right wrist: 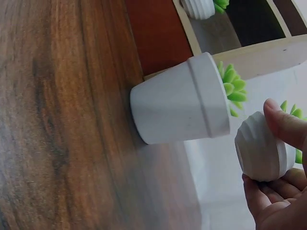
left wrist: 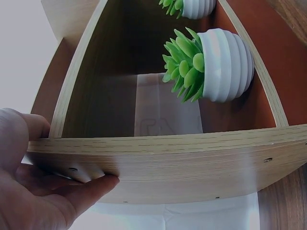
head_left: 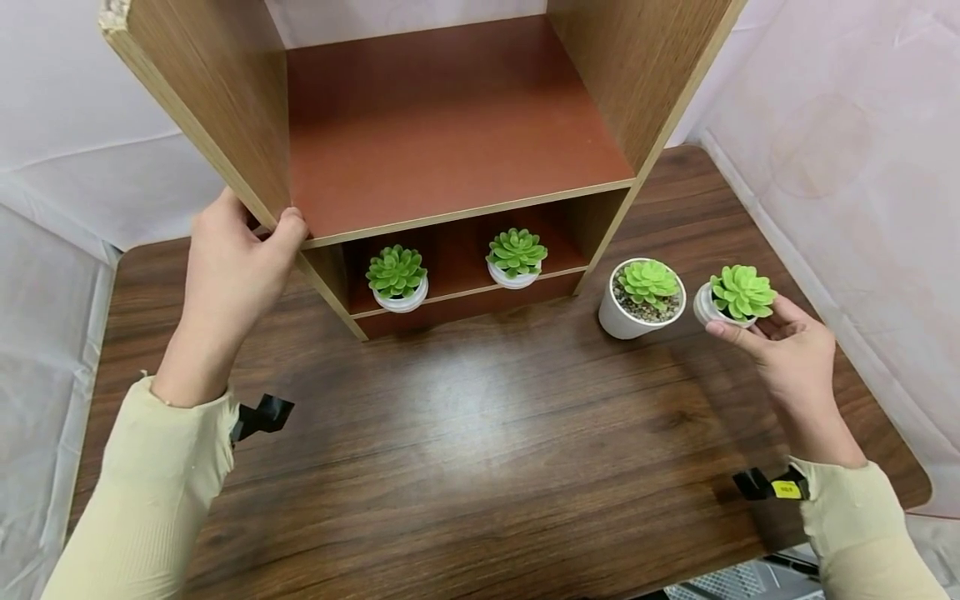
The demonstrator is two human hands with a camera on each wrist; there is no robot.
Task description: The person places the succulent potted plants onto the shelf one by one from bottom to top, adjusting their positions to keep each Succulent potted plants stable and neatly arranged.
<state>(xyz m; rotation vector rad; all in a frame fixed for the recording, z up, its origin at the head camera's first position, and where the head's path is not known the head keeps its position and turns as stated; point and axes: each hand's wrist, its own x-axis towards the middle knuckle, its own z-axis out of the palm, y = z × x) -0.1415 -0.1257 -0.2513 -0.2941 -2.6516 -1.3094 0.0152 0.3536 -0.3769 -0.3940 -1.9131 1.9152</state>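
Note:
My left hand [head_left: 243,262] grips the left side panel of a wooden shelf unit [head_left: 457,212], thumb inside at the middle board and fingers around the outside. In my right hand [head_left: 798,354] is a small potted succulent [head_left: 738,296], its ribbed white pot pinched between thumb and fingers; the right wrist view shows this ribbed pot [right wrist: 264,148] raised off the table. Just left of it stands a larger white pot [head_left: 633,321] with a green succulent in gravel. Two more small potted succulents, a left one [head_left: 397,279] and a right one [head_left: 516,258], sit on the lower shelf's front part.
The shelf unit stands at the back of a dark wood-grain table [head_left: 480,450]. Its upper compartment has a reddish-brown board [head_left: 450,125]. Pale sheeting [head_left: 847,167] hangs around the table on the sides and behind.

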